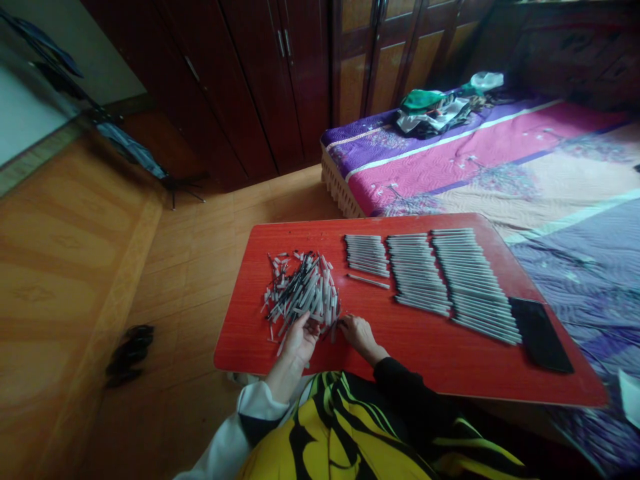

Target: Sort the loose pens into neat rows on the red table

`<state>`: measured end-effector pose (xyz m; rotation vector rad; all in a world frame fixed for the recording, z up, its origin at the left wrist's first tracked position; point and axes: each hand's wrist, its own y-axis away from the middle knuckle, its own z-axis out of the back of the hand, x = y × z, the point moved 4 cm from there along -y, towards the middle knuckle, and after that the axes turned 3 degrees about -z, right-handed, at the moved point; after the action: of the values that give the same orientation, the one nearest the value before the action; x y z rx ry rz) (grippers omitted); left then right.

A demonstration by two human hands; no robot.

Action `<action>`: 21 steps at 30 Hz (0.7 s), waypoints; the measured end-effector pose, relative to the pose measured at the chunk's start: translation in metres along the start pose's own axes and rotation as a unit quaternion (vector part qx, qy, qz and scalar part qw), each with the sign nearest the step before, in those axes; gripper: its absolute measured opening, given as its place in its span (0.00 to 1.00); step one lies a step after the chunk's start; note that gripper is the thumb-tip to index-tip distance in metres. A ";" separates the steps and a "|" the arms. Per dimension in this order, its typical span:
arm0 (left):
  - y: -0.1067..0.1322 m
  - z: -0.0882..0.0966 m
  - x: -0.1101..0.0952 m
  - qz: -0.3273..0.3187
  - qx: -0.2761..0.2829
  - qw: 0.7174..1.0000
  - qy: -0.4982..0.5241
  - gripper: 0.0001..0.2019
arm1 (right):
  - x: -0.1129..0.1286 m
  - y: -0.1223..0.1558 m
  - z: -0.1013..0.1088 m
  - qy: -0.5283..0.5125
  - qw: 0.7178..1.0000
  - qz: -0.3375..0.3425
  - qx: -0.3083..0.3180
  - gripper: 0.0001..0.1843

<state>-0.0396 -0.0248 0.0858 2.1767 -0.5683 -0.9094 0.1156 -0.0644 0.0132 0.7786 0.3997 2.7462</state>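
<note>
Hands, left hand (300, 337) and right hand (357, 333), touch pen pile (305, 297) (red table (425, 347))

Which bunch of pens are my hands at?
The loose jumbled pile, leftmost on the red table; left hand and right hand are at its near edge, the three neat rows untouched.

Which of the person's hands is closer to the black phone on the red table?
Right. The right hand sits beside the pen pile, left of the phone; the left hand is farther left, on the pile.
</note>
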 end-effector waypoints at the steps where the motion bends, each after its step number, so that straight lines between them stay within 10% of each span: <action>1: -0.001 0.001 0.000 0.001 -0.001 1.000 0.001 0.05 | -0.001 0.001 0.000 0.008 1.000 0.004 -0.002 0.12; 21: 0.006 -0.007 -0.001 0.000 0.002 1.000 -0.015 0.05 | -0.016 0.011 0.001 -0.053 0.997 -0.031 -0.052 0.14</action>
<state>-0.0357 -0.0253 0.0941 2.1695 -0.5857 -0.9437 0.1278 -0.0795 0.0103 0.8646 0.2541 2.6305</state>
